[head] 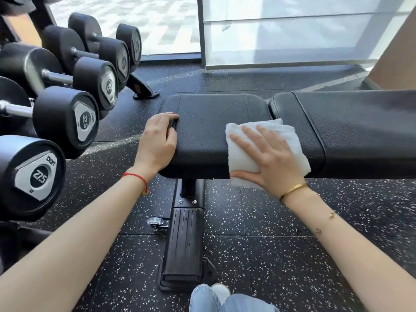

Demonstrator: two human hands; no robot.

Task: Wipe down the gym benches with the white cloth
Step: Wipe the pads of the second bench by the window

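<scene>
Blue-jeaned knees (227, 300) at bottom centre, over speckled rubber floor (281, 255). Above them, black foot of the bench frame (183, 242), rising to the black padded gym bench (211, 131) across the middle. On the seat pad's right end, folded white cloth (267, 152), draped over the near edge; right hand (267, 158) flat on top, fingers (240, 141) straight and spread, pressing it down. At centre left, left hand (157, 143) resting on the pad's left end, fingers loosely curled against the edge, holding nothing. Along the left side, rack of black dumbbells (65, 122), marked 27.5 and 32.5. At the top, bright windows (281, 30).
</scene>
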